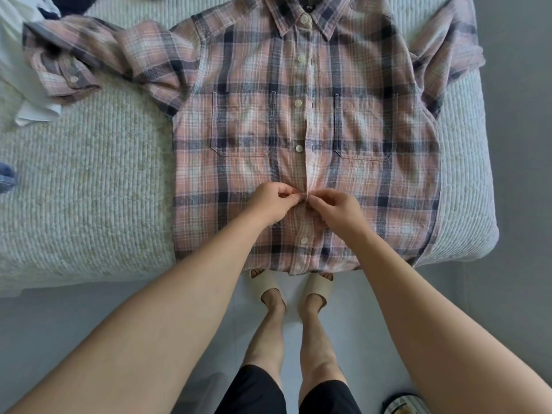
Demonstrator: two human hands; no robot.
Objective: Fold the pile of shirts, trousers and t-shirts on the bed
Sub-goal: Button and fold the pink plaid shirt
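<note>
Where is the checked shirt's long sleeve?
In the head view, the sleeve lies crumpled upper left on the bed, its cuff beside white cloth.

No legible text anywhere

The fingers [294,195] hide the shirt [248,174] button there; white cloth [18,70], perhaps clothing, runs off-frame.

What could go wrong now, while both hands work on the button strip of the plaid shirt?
The pink and navy plaid flannel shirt hangs its hem over the edge of the white quilted bed, so tugging may slide it off. The left hand and right hand pinch the placket; pulling could wrinkle it.
</note>
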